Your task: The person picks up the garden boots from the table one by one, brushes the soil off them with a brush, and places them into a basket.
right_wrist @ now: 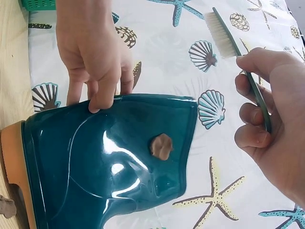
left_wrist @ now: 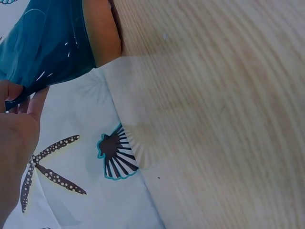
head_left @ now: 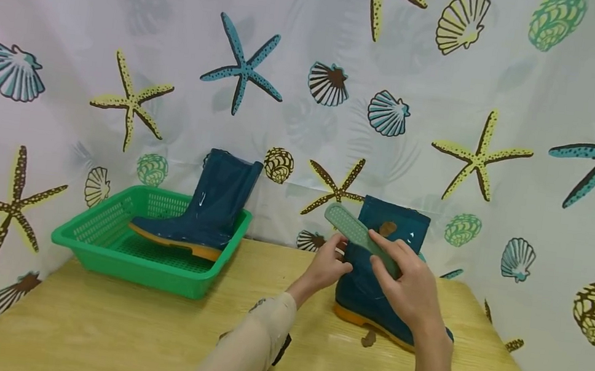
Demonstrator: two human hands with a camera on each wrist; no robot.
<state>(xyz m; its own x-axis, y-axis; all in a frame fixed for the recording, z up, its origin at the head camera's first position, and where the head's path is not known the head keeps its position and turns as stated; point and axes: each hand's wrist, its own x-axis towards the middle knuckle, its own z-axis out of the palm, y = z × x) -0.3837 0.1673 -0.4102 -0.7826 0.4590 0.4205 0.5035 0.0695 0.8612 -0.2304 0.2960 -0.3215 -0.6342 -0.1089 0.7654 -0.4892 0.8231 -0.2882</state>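
A dark blue-green rubber boot (head_left: 375, 281) with an orange sole stands upright on the table. Its back edge is pinched by my left hand (head_left: 325, 264), thumb on the near side, as the right wrist view also shows. A brown clump of mud (right_wrist: 161, 146) sticks to the boot's shaft. My right hand (head_left: 410, 280) grips the handle of a green brush (head_left: 350, 226) with pale bristles. In the right wrist view, the brush is apart from the boot, bristles facing the left hand's side.
At the left stands a green plastic basket (head_left: 141, 281) with a second rubber boot (head_left: 214, 206) in it. Brown crumbs (head_left: 369, 338) lie on the wooden table (head_left: 119, 324) near the boot and the left sleeve. A seashell-print curtain (head_left: 303, 137) hangs behind.
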